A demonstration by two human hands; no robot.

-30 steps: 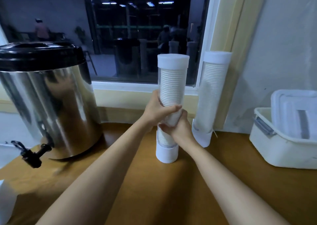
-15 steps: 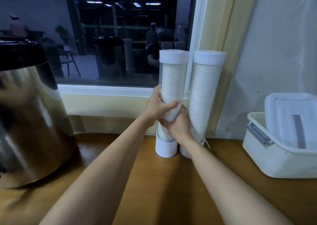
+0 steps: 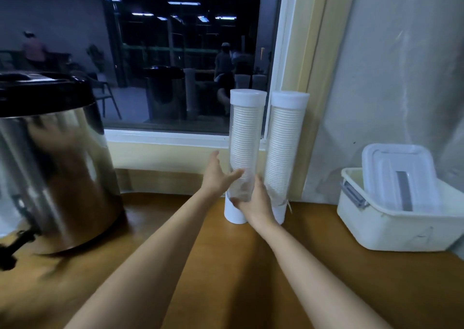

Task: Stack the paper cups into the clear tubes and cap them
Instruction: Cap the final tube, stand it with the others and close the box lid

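Two clear tubes filled with stacked paper cups stand upright side by side against the window frame, each with a white cap on top and a white base. My left hand [image 3: 218, 178] is beside the left tube [image 3: 246, 147] with fingers straightened; only its fingertips touch the tube's side. My right hand [image 3: 257, 202] holds the lower part of that tube, thumb up between the two tubes and fingers across its front. The right tube [image 3: 285, 150] stands untouched just behind my right hand.
A large steel drinks urn [image 3: 52, 168] with a black lid and tap stands at the left on the wooden counter [image 3: 226, 278]. A white plastic bin [image 3: 399, 225] with a lid leaning in it sits at the right, against the wall.
The held tube moved back and right until it stands next to the second tube. My left hand has loosened its grip and its fingers have straightened.
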